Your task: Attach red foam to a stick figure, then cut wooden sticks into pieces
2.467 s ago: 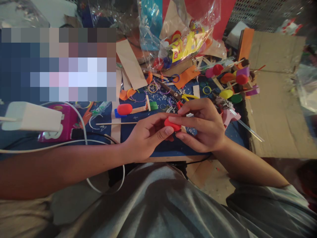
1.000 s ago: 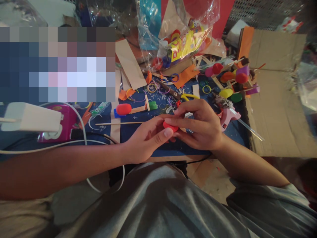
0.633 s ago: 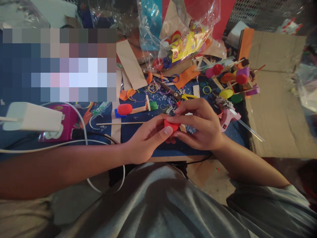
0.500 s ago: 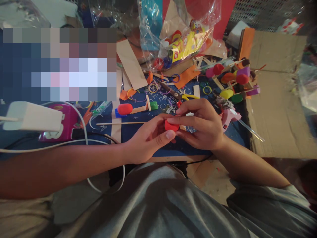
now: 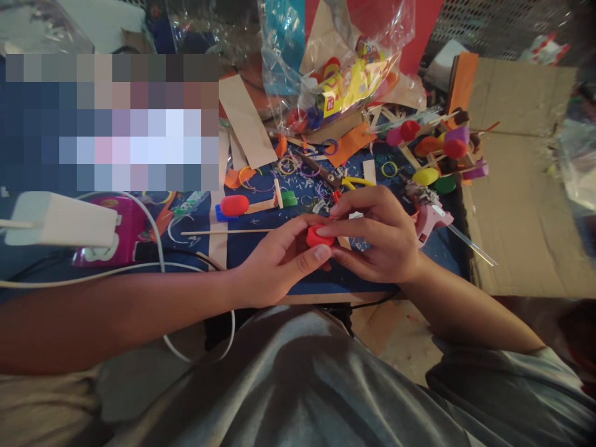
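A lump of red modelling clay sits between my two hands, just above the near edge of the blue table. My left hand closes around it from the left, thumb along its near side. From the right, the fingertips of my right hand press on its top and side, with the fingers curled. Part of the lump is covered by the fingers. Beyond my left hand lie a red clay piece on a blue one and a green piece beside small wooden sticks. A thin wooden stick runs behind my left wrist.
Yellow-handled scissors lie beyond my right hand among paper scraps. A pink glue gun and a stick construction with coloured lumps stand to the right, beside cardboard. A white plug adapter and cables are at left.
The red clay has shifted and turned slightly to the left between my fingers. My right fingertips have moved a little over its top. Both arms stay almost where they were.
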`<state>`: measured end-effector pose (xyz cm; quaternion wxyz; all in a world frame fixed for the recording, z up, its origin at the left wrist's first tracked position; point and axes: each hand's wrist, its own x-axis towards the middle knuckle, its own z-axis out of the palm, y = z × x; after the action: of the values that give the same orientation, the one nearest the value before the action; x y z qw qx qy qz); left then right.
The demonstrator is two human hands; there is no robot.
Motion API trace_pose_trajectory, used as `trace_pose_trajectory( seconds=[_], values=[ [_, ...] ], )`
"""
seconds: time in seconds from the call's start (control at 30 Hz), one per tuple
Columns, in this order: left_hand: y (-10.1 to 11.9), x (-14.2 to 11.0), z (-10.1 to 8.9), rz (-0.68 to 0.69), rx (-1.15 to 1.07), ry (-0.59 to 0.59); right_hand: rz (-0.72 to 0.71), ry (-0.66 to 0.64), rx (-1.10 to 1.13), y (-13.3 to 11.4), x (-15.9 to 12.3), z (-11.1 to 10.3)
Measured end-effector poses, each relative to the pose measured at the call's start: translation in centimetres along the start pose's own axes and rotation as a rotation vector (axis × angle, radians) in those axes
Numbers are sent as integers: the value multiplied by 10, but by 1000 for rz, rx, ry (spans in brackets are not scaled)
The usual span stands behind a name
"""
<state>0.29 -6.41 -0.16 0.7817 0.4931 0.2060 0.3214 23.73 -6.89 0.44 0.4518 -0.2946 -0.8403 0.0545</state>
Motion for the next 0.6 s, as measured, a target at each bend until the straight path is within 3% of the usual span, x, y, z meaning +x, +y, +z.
trace_pose_trajectory(
  seconds=[0.6],
  values=[
    [3,1,-2,16,-15,26,-11,49,-48,1,2,-1]
  ],
)
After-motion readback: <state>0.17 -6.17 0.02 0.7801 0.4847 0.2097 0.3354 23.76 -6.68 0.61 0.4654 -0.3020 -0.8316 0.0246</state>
